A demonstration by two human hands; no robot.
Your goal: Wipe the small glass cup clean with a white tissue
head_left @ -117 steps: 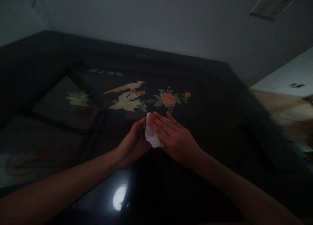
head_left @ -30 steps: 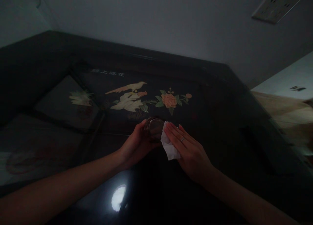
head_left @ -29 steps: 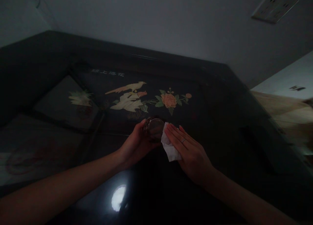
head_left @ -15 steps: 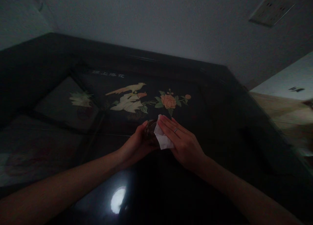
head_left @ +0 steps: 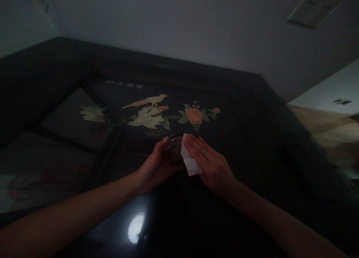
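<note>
My left hand [head_left: 156, 164] is closed around the left side of a small dark round object with a pale rim [head_left: 174, 147]. Its exact kind cannot be made out in the dim light. My right hand [head_left: 214, 164], wearing a ring, presses a folded white tissue [head_left: 190, 162] with its fingers against the object's right side. The tissue's lower corner hangs free below the fingers. Both hands are over a glossy black surface [head_left: 252, 157], and the tissue and fingers hide the object's right part.
Behind my hands, the surface carries a raised bird figure [head_left: 148, 110], a pink flower with leaves [head_left: 193, 116] and pale written characters [head_left: 125, 84]. A grey wall [head_left: 168, 22] with a socket plate [head_left: 314, 9] rises beyond. Wooden flooring [head_left: 322, 127] shows at right.
My right hand and the tissue have shifted slightly right and down, uncovering more of the round object's rim. My left hand keeps its hold almost unmoved.
</note>
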